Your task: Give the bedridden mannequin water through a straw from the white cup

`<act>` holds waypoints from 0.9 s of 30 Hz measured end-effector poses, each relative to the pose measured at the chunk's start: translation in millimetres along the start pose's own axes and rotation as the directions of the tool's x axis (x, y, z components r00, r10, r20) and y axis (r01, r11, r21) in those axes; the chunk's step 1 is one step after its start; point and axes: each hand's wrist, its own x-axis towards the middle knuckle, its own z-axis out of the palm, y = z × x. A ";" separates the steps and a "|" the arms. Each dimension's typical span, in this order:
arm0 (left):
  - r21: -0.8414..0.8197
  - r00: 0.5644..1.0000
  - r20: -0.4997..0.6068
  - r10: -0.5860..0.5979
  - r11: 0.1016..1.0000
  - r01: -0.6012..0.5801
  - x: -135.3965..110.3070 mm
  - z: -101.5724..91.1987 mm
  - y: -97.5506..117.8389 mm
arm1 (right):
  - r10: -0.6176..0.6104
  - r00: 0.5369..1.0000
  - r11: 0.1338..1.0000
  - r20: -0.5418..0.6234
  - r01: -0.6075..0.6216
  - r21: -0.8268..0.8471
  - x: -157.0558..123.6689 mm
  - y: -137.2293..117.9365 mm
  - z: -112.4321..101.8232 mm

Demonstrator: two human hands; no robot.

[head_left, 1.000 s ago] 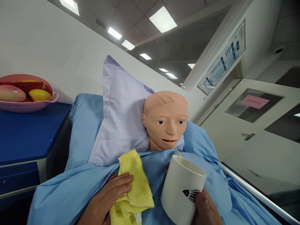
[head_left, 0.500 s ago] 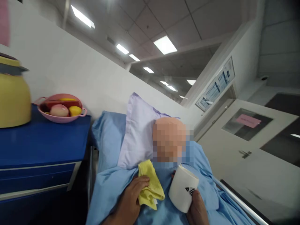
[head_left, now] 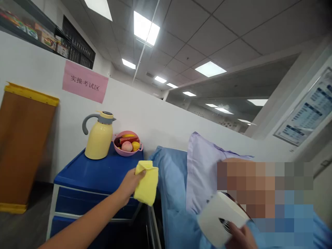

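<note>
Best hold the white mug [head_left: 220, 219] steady, rim up, since its contents are hidden, and the yellow cloth [head_left: 147, 186] clear of the table [head_left: 103, 178]. The left hand [head_left: 132, 183] reaches forward, grip pinching the cloth between table and bed [head_left: 171, 221]; the right hand [head_left: 241, 237] grips the mug over the bed, thumb against its printed side.

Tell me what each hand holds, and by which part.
Left hand: yellow cloth, by its upper part. Right hand: white mug, thumb against its printed side.

Yellow jug [head_left: 99, 141] beside pink fruit bowl [head_left: 125, 153]; pink sign [head_left: 85, 82] on white wall [head_left: 147, 116].
</note>
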 end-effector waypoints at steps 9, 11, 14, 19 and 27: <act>0.040 0.928 -0.321 -0.190 0.976 0.214 72.5 -156.4 -2.4 | -0.071 0.879 0.997 0.471 0.051 0.055 17.9 99.9 238.3; 0.071 0.932 -0.316 -0.180 0.975 0.212 81.1 -175.0 -4.9 | -0.061 0.875 0.998 0.480 0.045 0.044 29.0 117.7 261.8; 0.145 0.954 -0.267 -0.137 0.973 0.180 92.6 -189.4 -9.6 | -0.053 0.875 0.999 0.482 0.042 0.032 42.3 138.3 285.4; 0.405 0.968 -0.249 0.043 0.912 0.064 111.5 -194.0 -24.4 | -0.041 0.862 0.999 0.506 0.036 0.020 52.4 157.3 304.9; 0.791 0.881 -0.161 0.445 0.591 -0.155 124.1 -195.1 -49.9 | -0.027 0.842 0.999 0.539 0.035 -0.005 63.8 167.4 307.2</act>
